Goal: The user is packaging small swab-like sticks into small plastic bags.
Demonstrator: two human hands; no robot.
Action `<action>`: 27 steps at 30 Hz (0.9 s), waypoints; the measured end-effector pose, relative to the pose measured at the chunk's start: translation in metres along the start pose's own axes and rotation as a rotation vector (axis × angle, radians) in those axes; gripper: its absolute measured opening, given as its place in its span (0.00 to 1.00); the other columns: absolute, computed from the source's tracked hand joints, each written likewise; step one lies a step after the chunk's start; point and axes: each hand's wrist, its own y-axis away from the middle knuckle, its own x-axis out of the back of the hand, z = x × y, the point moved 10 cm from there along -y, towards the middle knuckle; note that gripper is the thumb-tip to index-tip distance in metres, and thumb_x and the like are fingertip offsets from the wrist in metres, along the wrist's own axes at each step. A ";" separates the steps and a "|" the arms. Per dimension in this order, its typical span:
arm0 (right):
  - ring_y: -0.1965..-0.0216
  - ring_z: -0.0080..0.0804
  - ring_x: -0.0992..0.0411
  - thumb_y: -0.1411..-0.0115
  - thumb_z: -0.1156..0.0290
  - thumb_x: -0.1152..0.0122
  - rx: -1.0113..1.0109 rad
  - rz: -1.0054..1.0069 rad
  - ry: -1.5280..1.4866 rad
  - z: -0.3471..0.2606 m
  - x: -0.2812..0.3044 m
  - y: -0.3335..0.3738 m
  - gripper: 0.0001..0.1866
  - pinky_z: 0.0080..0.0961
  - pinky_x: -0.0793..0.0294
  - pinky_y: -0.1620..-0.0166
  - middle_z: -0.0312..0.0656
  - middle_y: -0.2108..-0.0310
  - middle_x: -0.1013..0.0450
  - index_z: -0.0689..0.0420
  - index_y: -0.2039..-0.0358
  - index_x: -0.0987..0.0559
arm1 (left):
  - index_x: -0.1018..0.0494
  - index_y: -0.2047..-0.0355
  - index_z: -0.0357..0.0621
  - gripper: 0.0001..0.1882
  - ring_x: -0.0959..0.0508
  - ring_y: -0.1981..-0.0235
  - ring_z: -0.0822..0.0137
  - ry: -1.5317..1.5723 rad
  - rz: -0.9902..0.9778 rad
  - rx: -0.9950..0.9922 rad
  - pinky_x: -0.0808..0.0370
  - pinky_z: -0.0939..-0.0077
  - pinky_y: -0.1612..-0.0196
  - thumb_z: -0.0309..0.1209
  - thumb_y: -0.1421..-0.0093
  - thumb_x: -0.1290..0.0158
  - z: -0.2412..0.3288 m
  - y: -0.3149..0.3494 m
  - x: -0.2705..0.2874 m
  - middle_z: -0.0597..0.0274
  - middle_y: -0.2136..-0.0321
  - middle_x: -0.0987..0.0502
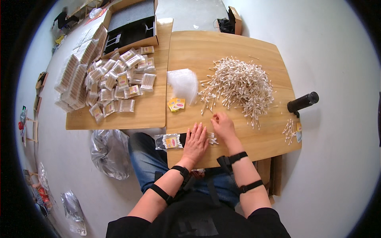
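My left hand (pixel 194 143) lies flat with its fingers stretched out, over a dark strip and a few cotton swabs (pixel 212 138) at the table's near edge. The swab ends stick out to the right of it. Left of that hand is a clear bag of cotton swabs (pixel 168 141) with a yellow and red card in it. My right hand (pixel 224 126) is just above the table, with its fingers curled together; whatever they pinch, if anything, is too small to make out. Beyond it spreads a big loose heap of cotton swabs (pixel 242 87).
Clear empty bags (pixel 183 83) and yellow cards (pixel 176 104) lie left of the heap. Filled swab packs (pixel 123 81) are piled on the left table, near stacked packs (pixel 75 77) and an open carton (pixel 152 40). A black cylinder (pixel 303 102) stands at the right edge.
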 end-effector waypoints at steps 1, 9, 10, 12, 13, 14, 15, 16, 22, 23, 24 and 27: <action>0.63 0.48 0.27 0.47 0.67 0.36 0.002 0.005 -0.003 0.000 -0.005 -0.010 0.09 0.42 0.27 0.60 0.46 0.67 0.27 0.55 0.68 0.25 | 0.38 0.39 0.43 0.27 0.46 0.32 0.55 -0.004 0.002 -0.004 0.52 0.52 0.32 0.37 0.38 0.50 0.000 0.000 -0.001 0.53 0.35 0.42; 0.61 0.48 0.28 0.46 0.68 0.38 -0.002 0.087 0.253 0.015 -0.001 -0.021 0.08 0.42 0.28 0.59 0.46 0.65 0.28 0.55 0.69 0.27 | 0.34 0.45 0.42 0.22 0.43 0.33 0.55 0.067 0.012 -0.031 0.51 0.52 0.32 0.35 0.38 0.50 0.001 0.003 -0.002 0.53 0.38 0.38; 0.61 0.48 0.28 0.46 0.68 0.38 -0.001 0.078 0.253 0.015 0.001 -0.015 0.08 0.42 0.28 0.59 0.46 0.65 0.28 0.55 0.69 0.27 | 0.34 0.45 0.42 0.22 0.43 0.33 0.55 0.069 0.011 -0.023 0.51 0.52 0.32 0.35 0.38 0.50 -0.001 0.004 -0.001 0.53 0.38 0.38; 0.63 0.49 0.28 0.47 0.69 0.38 -0.020 0.055 0.217 0.020 0.006 0.002 0.07 0.43 0.28 0.60 0.46 0.67 0.28 0.56 0.70 0.26 | 0.36 0.42 0.43 0.24 0.44 0.33 0.55 0.049 0.018 -0.023 0.51 0.52 0.32 0.35 0.38 0.50 -0.004 0.006 0.000 0.53 0.37 0.39; 0.63 0.49 0.28 0.47 0.69 0.38 -0.023 0.057 0.224 0.021 0.013 0.011 0.07 0.43 0.28 0.60 0.46 0.67 0.28 0.56 0.70 0.26 | 0.36 0.42 0.43 0.24 0.44 0.33 0.55 0.056 0.019 -0.026 0.51 0.52 0.32 0.35 0.38 0.50 -0.002 0.004 0.000 0.53 0.37 0.39; 0.64 0.49 0.28 0.47 0.70 0.37 0.003 0.016 0.204 0.020 0.012 0.020 0.07 0.43 0.28 0.60 0.46 0.68 0.28 0.56 0.71 0.26 | 0.38 0.41 0.43 0.26 0.44 0.33 0.55 0.056 0.021 -0.021 0.51 0.52 0.32 0.36 0.38 0.50 -0.003 0.004 0.000 0.53 0.37 0.40; 0.64 0.49 0.28 0.48 0.70 0.37 0.028 -0.026 0.182 0.018 0.010 0.028 0.07 0.43 0.27 0.61 0.46 0.68 0.28 0.56 0.71 0.26 | 0.39 0.39 0.43 0.27 0.44 0.33 0.55 0.056 0.023 -0.015 0.51 0.52 0.32 0.36 0.38 0.50 -0.004 0.004 0.000 0.53 0.36 0.40; 0.64 0.49 0.28 0.48 0.70 0.37 0.024 -0.026 0.184 0.017 0.012 0.034 0.07 0.43 0.27 0.61 0.46 0.68 0.28 0.56 0.71 0.26 | 0.39 0.39 0.43 0.27 0.44 0.33 0.55 0.059 0.021 -0.017 0.51 0.52 0.32 0.36 0.38 0.50 -0.003 0.003 0.001 0.53 0.36 0.40; 0.64 0.50 0.28 0.48 0.71 0.38 0.112 -0.177 0.141 -0.005 0.003 0.047 0.05 0.41 0.27 0.63 0.47 0.68 0.28 0.56 0.71 0.24 | 0.38 0.39 0.44 0.28 0.45 0.32 0.57 -0.019 -0.013 -0.001 0.53 0.53 0.32 0.42 0.37 0.52 -0.002 0.002 -0.004 0.54 0.35 0.42; 0.64 0.49 0.28 0.48 0.72 0.38 0.110 -0.127 0.093 -0.005 0.006 0.044 0.05 0.41 0.27 0.62 0.47 0.68 0.28 0.56 0.70 0.24 | 0.38 0.39 0.43 0.28 0.45 0.32 0.57 -0.028 -0.021 -0.005 0.53 0.53 0.32 0.42 0.37 0.52 0.000 0.001 -0.004 0.54 0.35 0.42; 0.63 0.49 0.28 0.48 0.72 0.38 0.108 -0.077 0.045 -0.005 0.010 0.041 0.05 0.40 0.27 0.62 0.47 0.68 0.29 0.56 0.70 0.23 | 0.38 0.39 0.43 0.28 0.46 0.32 0.57 -0.038 -0.028 -0.010 0.53 0.53 0.31 0.42 0.37 0.52 0.001 0.001 -0.004 0.54 0.35 0.42; 0.61 0.48 0.28 0.48 0.72 0.38 0.164 0.063 0.070 -0.021 0.021 0.028 0.05 0.39 0.27 0.60 0.46 0.66 0.29 0.56 0.70 0.23 | 0.38 0.39 0.42 0.27 0.45 0.32 0.56 -0.016 -0.043 0.007 0.52 0.53 0.32 0.40 0.36 0.52 -0.001 0.002 -0.005 0.53 0.36 0.41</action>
